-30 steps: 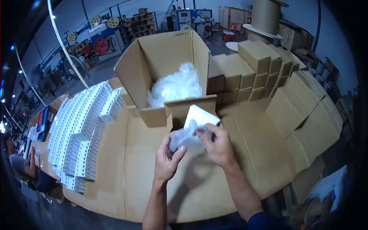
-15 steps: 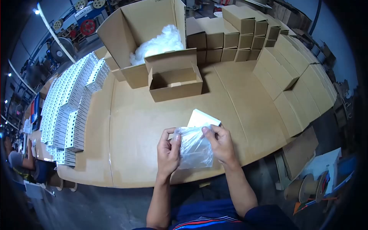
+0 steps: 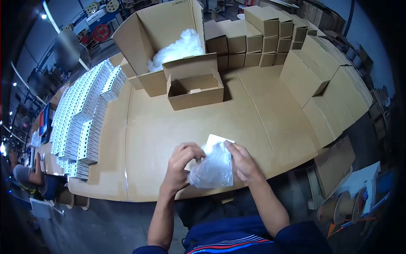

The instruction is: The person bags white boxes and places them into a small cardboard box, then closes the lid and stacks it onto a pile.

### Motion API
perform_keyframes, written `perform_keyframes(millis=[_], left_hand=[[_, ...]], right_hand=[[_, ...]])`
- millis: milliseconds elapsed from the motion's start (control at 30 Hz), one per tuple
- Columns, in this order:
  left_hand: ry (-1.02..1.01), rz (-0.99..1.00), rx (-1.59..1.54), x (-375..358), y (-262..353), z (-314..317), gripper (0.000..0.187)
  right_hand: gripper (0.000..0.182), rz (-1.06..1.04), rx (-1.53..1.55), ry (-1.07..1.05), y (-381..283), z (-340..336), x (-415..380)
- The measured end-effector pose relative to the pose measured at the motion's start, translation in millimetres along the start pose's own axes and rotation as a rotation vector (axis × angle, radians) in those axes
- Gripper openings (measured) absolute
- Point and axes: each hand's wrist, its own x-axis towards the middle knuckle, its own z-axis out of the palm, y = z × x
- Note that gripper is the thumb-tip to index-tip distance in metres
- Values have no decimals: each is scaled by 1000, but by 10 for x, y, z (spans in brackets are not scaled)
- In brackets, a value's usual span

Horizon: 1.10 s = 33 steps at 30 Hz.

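A clear plastic bag (image 3: pixel 213 169) is held between my two hands near the front edge of the table. My right hand (image 3: pixel 243 163) pinches its upper right side with the thumb on top. At the bag's upper left, the curled fingers of my left hand (image 3: pixel 182 165) touch the plastic; whether they grip it is hard to make out. A white flat item (image 3: pixel 218 139) shows behind the bag's top, partly hidden by it. Farther back stands an open small cardboard box (image 3: pixel 196 100).
A large open carton (image 3: pixel 154 84) holds clear plastic bags (image 3: pixel 179 48). Stacked small white boxes (image 3: pixel 86 114) line the table's left side. Brown boxes (image 3: pixel 253 42) stand at the back, more cartons (image 3: pixel 327 101) at the right. A person (image 3: pixel 34 173) sits at far left.
My left hand has shifted left and its fingers have curled over the bag's opening. The bag has turned and bunched up, and less of the white item shows. The view has shifted slightly.
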Motion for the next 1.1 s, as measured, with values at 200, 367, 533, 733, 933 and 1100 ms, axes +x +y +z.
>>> perform_keyframes(millis=[200,367,533,733,933,1100], left_hand=[[230,-617,-558,-293,97,398,18],[241,-687,-706,-421,93,579,35],[419,-499,-313,-255,162,269,60],[221,-298,114,-27,160,138,30],[171,-240,336,-22,210,185,25],[-14,-420,-24,35,346,33,23]], right_hand=[[83,-382,-120,-275,-28,-223,-252],[30,-211,-416,132,300,-187,-266],[20,-204,-652,280,221,-70,-363],[19,-436,-757,315,293,-29,-341],[23,-501,-947,391,181,42,-411],[22,-539,-968,295,91,76,-426]])
